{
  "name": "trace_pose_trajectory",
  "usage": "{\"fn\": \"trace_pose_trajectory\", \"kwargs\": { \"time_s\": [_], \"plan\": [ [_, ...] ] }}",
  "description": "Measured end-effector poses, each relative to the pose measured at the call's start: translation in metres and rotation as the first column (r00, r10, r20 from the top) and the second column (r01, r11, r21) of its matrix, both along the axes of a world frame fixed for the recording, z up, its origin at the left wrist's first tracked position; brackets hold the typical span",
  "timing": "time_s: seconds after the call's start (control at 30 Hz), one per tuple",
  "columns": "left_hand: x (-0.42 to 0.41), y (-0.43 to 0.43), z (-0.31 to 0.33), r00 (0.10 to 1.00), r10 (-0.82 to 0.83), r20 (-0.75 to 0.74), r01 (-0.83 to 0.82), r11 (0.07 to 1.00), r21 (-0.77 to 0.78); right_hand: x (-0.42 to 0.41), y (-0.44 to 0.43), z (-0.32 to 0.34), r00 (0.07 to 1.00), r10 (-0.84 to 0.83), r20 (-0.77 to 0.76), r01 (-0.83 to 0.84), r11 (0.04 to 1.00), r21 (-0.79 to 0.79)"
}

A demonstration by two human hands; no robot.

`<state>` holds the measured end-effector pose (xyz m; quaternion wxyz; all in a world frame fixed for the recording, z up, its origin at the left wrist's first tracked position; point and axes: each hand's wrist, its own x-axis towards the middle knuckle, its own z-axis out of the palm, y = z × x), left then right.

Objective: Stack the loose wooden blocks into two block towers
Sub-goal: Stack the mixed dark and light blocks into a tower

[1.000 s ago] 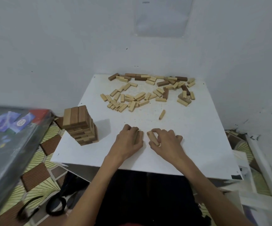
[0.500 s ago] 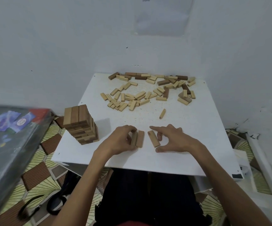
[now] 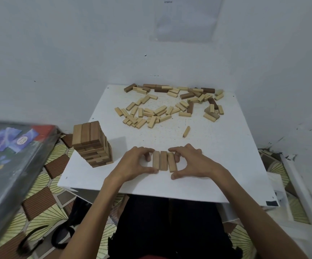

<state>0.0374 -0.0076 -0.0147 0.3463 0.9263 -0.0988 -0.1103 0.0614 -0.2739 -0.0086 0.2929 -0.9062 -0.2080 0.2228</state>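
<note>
White worktop (image 3: 226, 156), loose blocks (image 3: 170, 107) heaped along its far side, first tower (image 3: 92, 144) up at the left edge. The left hand (image 3: 136, 163) and right hand (image 3: 192, 163) are curled in, pinching a three-block row (image 3: 163, 161) lying flat near the front edge. Looks to me like tower two's base layer; next I'd fetch three more and lay them crosswise.

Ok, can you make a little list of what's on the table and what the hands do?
Table: white square tabletop
Built tower: tall stack of brown wooden blocks, near left edge
New start: row of three pale wooden blocks, side by side, flat
Left hand: pinches the row's left block
Right hand: pinches the row's right block
Loose pile: scattered wooden blocks, far side
</note>
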Motion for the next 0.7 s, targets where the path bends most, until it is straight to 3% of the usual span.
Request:
{"fn": "trace_pose_trajectory", "kwargs": {
  "time_s": [0.17,0.43,0.7],
  "plan": [
    [-0.011,-0.012,0.001,0.998,0.038,-0.052,-0.038,0.999,-0.011,0.017,-0.011,0.001,0.992,0.122,-0.038,-0.124,0.991,-0.046],
    [-0.025,-0.056,-0.002,0.968,0.207,0.144,-0.223,0.969,0.107,0.025,-0.002,-0.013,0.993,0.069,0.098,-0.076,0.995,0.069],
    [-0.020,-0.060,-0.010,0.962,0.207,0.180,-0.221,0.973,0.063,0.025,-0.003,-0.013,0.991,0.074,0.114,-0.084,0.993,0.087]
  ]
}}
